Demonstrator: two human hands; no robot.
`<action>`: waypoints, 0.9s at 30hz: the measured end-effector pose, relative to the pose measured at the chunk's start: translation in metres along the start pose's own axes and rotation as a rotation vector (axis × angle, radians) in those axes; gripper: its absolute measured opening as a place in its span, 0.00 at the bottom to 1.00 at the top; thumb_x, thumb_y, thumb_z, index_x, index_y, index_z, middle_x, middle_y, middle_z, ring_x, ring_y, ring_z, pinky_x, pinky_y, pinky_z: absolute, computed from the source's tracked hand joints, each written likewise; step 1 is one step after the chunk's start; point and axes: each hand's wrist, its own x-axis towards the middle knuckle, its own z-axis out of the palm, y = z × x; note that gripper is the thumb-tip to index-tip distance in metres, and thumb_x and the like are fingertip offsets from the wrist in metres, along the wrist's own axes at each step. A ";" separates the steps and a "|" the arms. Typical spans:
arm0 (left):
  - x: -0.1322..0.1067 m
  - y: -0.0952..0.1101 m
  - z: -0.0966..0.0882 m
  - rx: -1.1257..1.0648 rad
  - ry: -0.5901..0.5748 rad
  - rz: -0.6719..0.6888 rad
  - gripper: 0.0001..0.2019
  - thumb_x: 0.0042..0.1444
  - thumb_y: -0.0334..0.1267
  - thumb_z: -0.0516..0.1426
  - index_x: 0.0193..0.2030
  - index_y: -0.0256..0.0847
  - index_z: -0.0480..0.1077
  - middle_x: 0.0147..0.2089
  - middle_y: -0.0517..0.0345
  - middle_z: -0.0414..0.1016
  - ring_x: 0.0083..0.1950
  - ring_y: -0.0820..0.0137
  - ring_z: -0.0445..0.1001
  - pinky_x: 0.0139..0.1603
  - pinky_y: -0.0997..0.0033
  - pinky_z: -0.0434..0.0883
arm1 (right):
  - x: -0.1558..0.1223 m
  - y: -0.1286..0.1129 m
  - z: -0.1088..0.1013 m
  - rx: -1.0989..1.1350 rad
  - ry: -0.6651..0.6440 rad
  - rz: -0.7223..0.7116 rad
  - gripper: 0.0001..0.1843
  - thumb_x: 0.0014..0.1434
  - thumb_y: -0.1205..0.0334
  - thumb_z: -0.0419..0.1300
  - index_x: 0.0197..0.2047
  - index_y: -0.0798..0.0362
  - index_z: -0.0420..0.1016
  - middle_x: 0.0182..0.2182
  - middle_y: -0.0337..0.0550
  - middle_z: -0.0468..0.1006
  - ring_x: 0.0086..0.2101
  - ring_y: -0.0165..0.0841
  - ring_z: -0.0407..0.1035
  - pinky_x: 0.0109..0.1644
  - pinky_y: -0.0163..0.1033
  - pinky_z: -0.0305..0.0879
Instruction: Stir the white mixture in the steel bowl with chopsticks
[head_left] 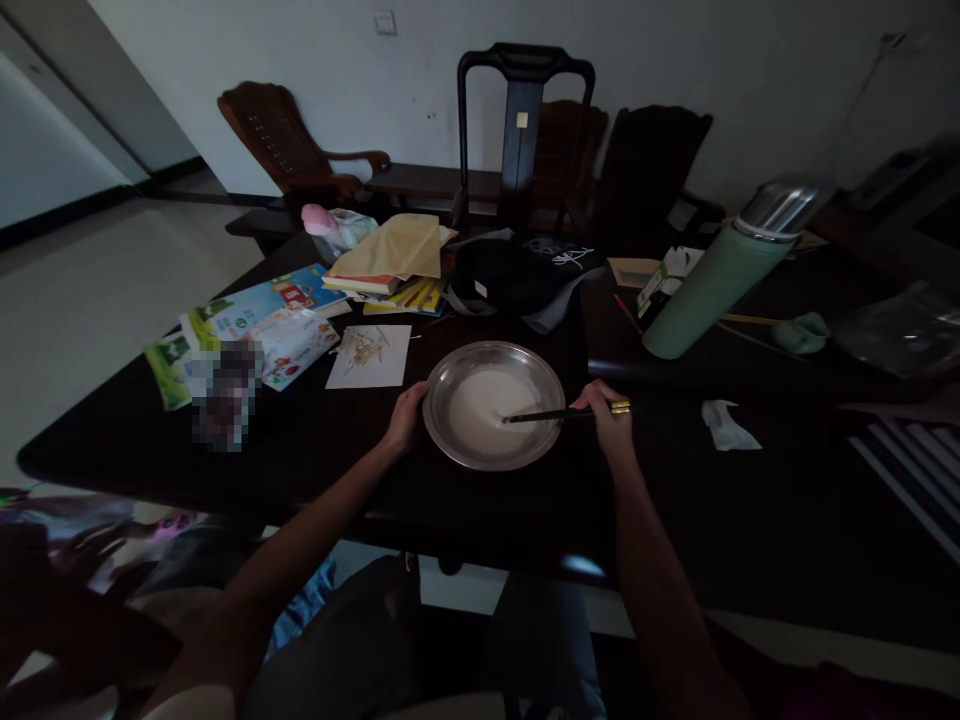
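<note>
A round stainless steel basin (450, 372) sits on the dark table in front of me, with a whitish, milky liquid (476, 405) in it. My left hand (407, 415) grips its left rim; the thumb lies along the edge and the other fingers are partly hidden. In my right hand (609, 415) are black chopsticks (544, 414) with gold ends, held together at the basin's right side. Their tips dip into the liquid near the middle. Left of the basin, several thin pale sticks (362, 345) lie on a white sheet of paper (382, 372).
Colourful packages (289, 345) and a stack of books with envelopes (397, 260) lie at the left and back. Behind the basin is a black bag (517, 275). A green thermos (720, 275) stands at the right, near a crumpled tissue (729, 427). Someone sits at lower left.
</note>
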 end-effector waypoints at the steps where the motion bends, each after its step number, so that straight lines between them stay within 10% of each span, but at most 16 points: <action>1: 0.000 0.000 0.000 0.004 -0.001 0.003 0.10 0.52 0.39 0.61 0.23 0.39 0.69 0.21 0.63 0.66 0.23 0.75 0.63 0.25 0.75 0.62 | -0.001 -0.001 0.002 -0.008 -0.070 -0.023 0.23 0.65 0.46 0.55 0.21 0.47 0.72 0.22 0.39 0.75 0.29 0.36 0.70 0.40 0.44 0.67; 4: 0.001 0.000 -0.001 0.020 -0.007 0.025 0.11 0.52 0.39 0.61 0.22 0.39 0.68 0.21 0.64 0.66 0.23 0.75 0.63 0.26 0.75 0.62 | -0.001 -0.002 0.007 -0.063 -0.196 -0.100 0.18 0.63 0.47 0.59 0.26 0.46 0.78 0.26 0.40 0.78 0.34 0.37 0.72 0.44 0.45 0.68; 10: -0.001 0.002 0.002 0.007 0.000 0.020 0.09 0.51 0.38 0.60 0.23 0.38 0.70 0.21 0.63 0.67 0.24 0.75 0.63 0.26 0.75 0.63 | 0.001 0.003 -0.001 -0.023 0.051 -0.012 0.24 0.65 0.46 0.54 0.20 0.47 0.70 0.22 0.39 0.73 0.29 0.36 0.69 0.40 0.45 0.67; 16: -0.002 0.003 0.002 -0.019 -0.008 0.000 0.10 0.51 0.38 0.61 0.22 0.39 0.68 0.20 0.64 0.65 0.23 0.75 0.62 0.25 0.75 0.63 | -0.001 -0.004 0.008 -0.039 -0.192 -0.097 0.17 0.63 0.49 0.59 0.26 0.46 0.77 0.28 0.40 0.79 0.35 0.38 0.73 0.44 0.45 0.67; 21: -0.001 0.002 0.001 -0.017 -0.002 0.005 0.10 0.52 0.38 0.61 0.23 0.39 0.69 0.21 0.64 0.66 0.24 0.74 0.64 0.26 0.75 0.64 | 0.002 0.000 0.000 -0.018 0.052 -0.013 0.23 0.65 0.48 0.55 0.21 0.47 0.70 0.22 0.39 0.73 0.29 0.36 0.69 0.40 0.44 0.66; 27: 0.000 0.000 -0.002 -0.001 -0.011 0.005 0.11 0.53 0.39 0.61 0.24 0.38 0.69 0.20 0.64 0.66 0.23 0.75 0.63 0.26 0.75 0.64 | 0.000 -0.004 0.007 -0.032 -0.194 -0.111 0.17 0.63 0.49 0.59 0.26 0.46 0.77 0.27 0.40 0.79 0.34 0.37 0.73 0.44 0.45 0.67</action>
